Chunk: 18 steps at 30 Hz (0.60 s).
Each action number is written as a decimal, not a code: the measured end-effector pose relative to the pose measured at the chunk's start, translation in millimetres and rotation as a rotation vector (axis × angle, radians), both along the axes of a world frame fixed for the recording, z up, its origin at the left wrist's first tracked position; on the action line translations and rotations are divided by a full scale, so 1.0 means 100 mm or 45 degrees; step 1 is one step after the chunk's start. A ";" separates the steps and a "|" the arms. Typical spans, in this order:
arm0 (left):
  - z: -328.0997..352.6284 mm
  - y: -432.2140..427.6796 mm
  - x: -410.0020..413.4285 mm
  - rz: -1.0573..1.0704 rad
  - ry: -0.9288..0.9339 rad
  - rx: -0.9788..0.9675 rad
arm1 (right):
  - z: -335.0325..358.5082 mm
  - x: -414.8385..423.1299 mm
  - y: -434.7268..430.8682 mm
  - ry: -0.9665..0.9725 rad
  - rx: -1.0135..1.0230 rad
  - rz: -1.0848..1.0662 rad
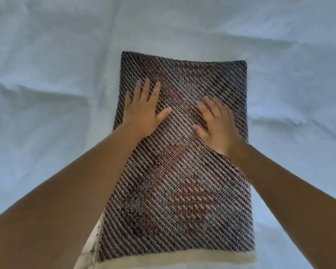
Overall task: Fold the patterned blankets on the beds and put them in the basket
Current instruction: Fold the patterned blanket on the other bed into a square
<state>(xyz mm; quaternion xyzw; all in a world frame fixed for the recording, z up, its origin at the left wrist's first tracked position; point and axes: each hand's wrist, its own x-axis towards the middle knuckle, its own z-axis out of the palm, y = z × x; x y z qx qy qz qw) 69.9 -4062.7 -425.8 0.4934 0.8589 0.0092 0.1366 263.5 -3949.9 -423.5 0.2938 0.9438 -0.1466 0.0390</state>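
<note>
Near edge: a cream fringe [182,258] is running along the closest end of the patterned blanket [178,181], with a pale underside corner peeking out at the near left.
Blanket: it is lying on the bed [47,74] as a long, narrow folded rectangle, reaching from the person's body toward the far side; its edges are looking fairly square.
Left hand [142,111]: it is resting flat, fingers spread, on the left portion of the blanket's far half, gripping nothing.
Right hand [215,125]: it is lying palm down on the right portion, a little nearer than the left, fingers loosely spread and slightly blurred; its grip is likewise holding nothing.
Step in hand: this is probably smoothing the folded layers before another fold.
Doing it well: pressing outward from the centre toward both long edges should be pushing trapped air out; keeping the edges lined up matters, since thick weave tends to creep.
Next fold: bringing the fringed end up to the far end would likely be giving a compact bundle.
Far side: wrinkled white sheet is surrounding the blanket; no basket is showing.
</note>
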 end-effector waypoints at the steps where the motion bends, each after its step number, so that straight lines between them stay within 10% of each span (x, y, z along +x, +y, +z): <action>1: 0.00 0.18 -0.12 -0.021 0.010 -0.005 | -0.02 -0.13 0.16 -0.011 0.013 0.017; 18: -0.05 1.27 -1.41 -0.210 -0.141 -0.469 | -0.39 -0.85 1.41 -0.534 0.152 -0.282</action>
